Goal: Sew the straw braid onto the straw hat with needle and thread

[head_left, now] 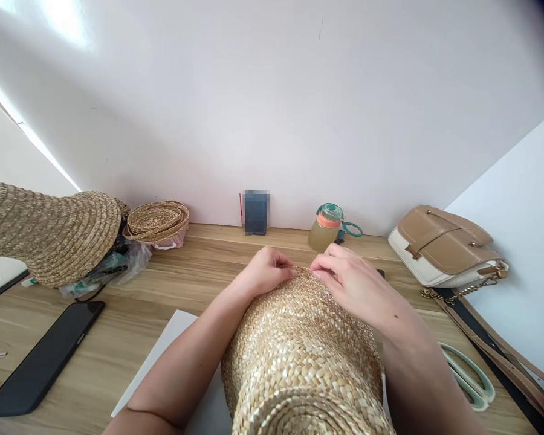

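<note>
At the far left a finished straw hat (49,235) overhangs the table (163,284), with a crumpled plastic bag (113,269) under its brim and a dark phone (40,359) lying flat nearer the viewer. Behind them sits a coil of straw braid (156,220). In the middle, the woven straw hat (299,350) lies crown-forward over a white sheet (163,356), between both forearms. The left hand (265,272) and right hand (351,281) are pinched narrow on its far edge, fingertips nearly meeting. The weave looks light, springy and somewhat brittle, best gripped at that firm edge. Further right stand a drink bottle (329,228), pale scissors (469,377) and a tan handbag (444,244).
</note>
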Demonstrator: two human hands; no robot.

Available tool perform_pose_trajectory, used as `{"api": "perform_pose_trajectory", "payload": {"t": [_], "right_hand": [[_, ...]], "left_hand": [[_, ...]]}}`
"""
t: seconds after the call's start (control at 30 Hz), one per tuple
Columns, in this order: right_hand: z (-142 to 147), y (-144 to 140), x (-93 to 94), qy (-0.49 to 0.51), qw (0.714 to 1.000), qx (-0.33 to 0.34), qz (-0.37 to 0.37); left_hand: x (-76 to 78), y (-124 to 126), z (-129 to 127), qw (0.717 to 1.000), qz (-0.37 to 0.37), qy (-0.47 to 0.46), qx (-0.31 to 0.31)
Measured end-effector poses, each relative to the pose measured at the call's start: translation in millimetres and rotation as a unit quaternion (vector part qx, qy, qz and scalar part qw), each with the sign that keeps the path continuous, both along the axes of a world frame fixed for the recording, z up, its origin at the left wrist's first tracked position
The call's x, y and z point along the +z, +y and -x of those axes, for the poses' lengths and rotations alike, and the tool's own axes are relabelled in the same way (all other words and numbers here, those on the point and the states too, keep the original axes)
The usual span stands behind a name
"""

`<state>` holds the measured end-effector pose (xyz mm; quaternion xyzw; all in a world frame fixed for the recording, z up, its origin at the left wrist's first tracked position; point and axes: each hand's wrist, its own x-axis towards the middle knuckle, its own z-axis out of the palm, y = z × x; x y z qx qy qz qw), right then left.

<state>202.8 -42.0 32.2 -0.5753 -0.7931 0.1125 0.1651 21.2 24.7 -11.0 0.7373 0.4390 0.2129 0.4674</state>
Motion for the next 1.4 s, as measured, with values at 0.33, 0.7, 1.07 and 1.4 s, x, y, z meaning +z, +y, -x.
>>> {"api": "perform_pose_trajectory", "payload": {"t": [0.33,0.7,1.07,1.4], "right_hand": [[-0.6,0.1,0.7,-0.024,0.999,-0.018,0.04],[-2.9,1.6,3.3,-0.014,0.998,-0.006,0.056],[-4.0,0.7,3.2,-0.001,0.998,0.0,0.065],[-3.9,1.1,1.8,-0.009,0.998,0.0,0.06]], "left_hand": [[-1.5,0.1,0.6,1.0,-0.005,0.011,0.005],[-2.2,0.0,0.4,1.0,-0.001,0.011,0.001],[-0.8,0.4,0.3,1.0,0.002,0.009,-0.002],[-3.4,1.2,0.7,0.999,-0.032,0.015,-0.006]]}}
